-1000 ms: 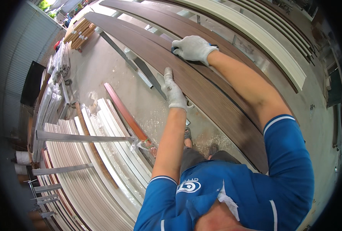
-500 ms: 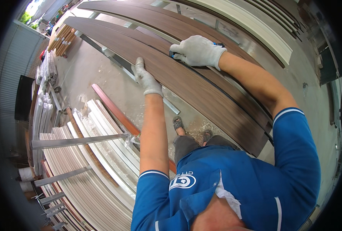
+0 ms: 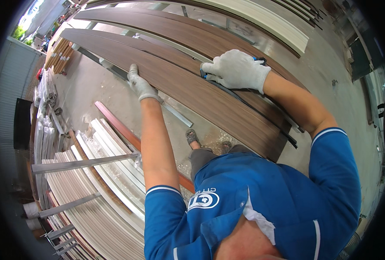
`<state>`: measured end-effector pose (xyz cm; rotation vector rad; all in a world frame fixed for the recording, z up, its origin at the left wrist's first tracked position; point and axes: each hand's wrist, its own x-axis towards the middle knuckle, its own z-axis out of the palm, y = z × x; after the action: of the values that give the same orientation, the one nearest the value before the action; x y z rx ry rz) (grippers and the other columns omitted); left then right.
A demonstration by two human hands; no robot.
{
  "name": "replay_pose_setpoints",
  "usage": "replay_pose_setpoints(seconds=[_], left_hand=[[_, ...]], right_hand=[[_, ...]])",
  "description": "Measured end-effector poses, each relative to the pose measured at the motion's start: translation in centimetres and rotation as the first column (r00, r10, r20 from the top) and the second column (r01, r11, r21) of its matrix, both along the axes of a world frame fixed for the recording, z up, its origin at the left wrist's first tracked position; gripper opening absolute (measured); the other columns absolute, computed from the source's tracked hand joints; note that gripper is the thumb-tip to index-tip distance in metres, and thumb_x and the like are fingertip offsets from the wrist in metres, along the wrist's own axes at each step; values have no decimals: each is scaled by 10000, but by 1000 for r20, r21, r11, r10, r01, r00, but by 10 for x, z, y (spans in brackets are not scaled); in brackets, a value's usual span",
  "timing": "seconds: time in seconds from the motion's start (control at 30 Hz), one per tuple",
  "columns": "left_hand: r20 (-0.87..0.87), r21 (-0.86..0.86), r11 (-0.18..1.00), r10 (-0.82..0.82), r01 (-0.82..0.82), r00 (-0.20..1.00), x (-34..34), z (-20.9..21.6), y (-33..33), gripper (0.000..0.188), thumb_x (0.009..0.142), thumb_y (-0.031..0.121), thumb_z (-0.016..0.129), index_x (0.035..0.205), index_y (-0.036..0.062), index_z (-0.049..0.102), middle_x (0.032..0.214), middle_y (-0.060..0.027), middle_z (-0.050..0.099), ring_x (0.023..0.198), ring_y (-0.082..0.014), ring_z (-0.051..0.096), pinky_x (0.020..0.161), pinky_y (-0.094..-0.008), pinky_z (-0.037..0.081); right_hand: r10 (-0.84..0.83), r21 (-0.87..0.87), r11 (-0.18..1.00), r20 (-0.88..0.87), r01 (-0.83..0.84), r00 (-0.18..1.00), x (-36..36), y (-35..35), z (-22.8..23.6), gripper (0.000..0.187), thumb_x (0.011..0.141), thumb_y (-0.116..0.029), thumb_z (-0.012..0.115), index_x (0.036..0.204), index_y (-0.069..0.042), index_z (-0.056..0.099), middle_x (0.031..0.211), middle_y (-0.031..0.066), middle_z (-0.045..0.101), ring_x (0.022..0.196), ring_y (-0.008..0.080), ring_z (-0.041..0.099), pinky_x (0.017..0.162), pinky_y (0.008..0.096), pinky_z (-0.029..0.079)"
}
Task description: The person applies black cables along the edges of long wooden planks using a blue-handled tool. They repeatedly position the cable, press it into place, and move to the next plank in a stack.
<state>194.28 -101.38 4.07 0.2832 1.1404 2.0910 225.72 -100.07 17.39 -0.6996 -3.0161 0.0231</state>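
While the left gloved hand (image 3: pixel 141 86) lies on the near edge of the brown wood-grain plank (image 3: pixel 188 93) above the floor (image 3: pixel 92 84), its underside grip hidden, the right gloved hand (image 3: pixel 235 71) clasps a blue-and-black hand tool (image 3: pixel 203 72) at the far edge; even pressure, clear of the black strip (image 3: pixel 267 116), seems best.

Bare forearms (image 3: pixel 158 143) forward, gloved left grip (image 3: pixel 142 85), gloved right grip (image 3: pixel 237 70) curled

Left of centre, the grey-gloved left hand (image 3: pixel 141 86) touches the lower edge of a long brown wood-grain plank (image 3: pixel 188 93). At upper centre, the white-gloved right hand (image 3: pixel 236 70) grips a blue-and-black handheld tool (image 3: pixel 203 73) beside a thin black strip (image 3: pixel 292 141). Long cream profiles (image 3: pixel 82 186) lie lower left.
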Motion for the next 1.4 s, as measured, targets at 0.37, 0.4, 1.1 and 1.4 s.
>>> replay_pose_setpoints(seconds=[0.37,0.4,1.1,1.4], left_hand=[[-31,-76,995,-70,68,997,17,25,-12,672,984,467,610,1494,39,526,1431,-136,628,1298,-325,588,1107,-478,458],[-161,-180,984,-47,18,986,17,30,-15,668,981,463,632,1486,35,541,1426,-143,630,1289,-330,594,1103,-482,459],[-712,-567,752,-242,336,-660,170,124,-112,1284,359,537,962,1486,99,531,1456,-167,511,1372,-415,456,1159,-551,368],[-718,-564,753,-245,339,-652,169,125,-111,1279,361,551,968,1474,106,524,1393,-173,533,1376,-429,454,1154,-556,352]], right_hand=[[-93,-65,994,6,93,996,84,-53,6,194,987,-222,631,1109,-72,653,784,165,715,735,357,739,638,478,582],[-109,-69,992,-6,108,994,89,-56,6,210,990,-242,635,1113,-72,654,801,163,719,741,355,739,639,472,581],[-451,-174,892,-295,417,842,228,-169,7,201,765,-110,771,867,-128,599,711,55,627,686,303,675,586,420,512],[-518,-252,855,-363,454,774,239,-128,49,198,735,-30,782,794,-108,609,737,113,625,686,358,616,614,432,469]])
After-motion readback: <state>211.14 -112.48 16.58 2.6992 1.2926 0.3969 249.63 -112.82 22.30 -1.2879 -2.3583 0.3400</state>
